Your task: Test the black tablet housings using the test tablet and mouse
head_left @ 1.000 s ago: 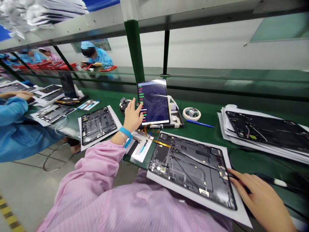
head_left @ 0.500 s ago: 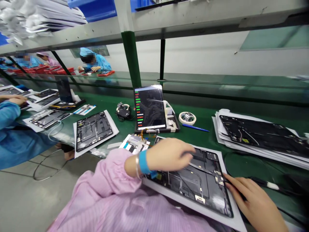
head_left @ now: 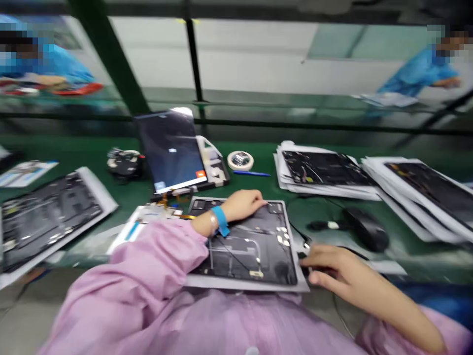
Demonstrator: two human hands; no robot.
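Note:
An open tablet back (head_left: 251,246) with bare boards and cables lies on a white sheet (head_left: 240,285) at the bench edge, over my lap. My left hand (head_left: 242,204), blue band at the wrist, rests on its top edge with the fingers bent and pressed together; what they pinch is blurred. My right hand (head_left: 328,268) is curled at the tablet's right edge, index finger on top and thumb by the sheet's corner. Behind, a second tablet (head_left: 170,148) stands propped, its screen dark.
On the green bench: another open tablet back (head_left: 44,212) at left, a tape roll (head_left: 240,160), a blue pen (head_left: 251,173), a black mouse-like object (head_left: 364,229), and two stacks of tablet backs (head_left: 321,170) (head_left: 424,187) at right. People in blue (head_left: 421,74) work beyond.
My left hand left the propped tablet's screen and came down onto the open tablet's top edge. The view swung right and down. The screen's coloured list is gone.

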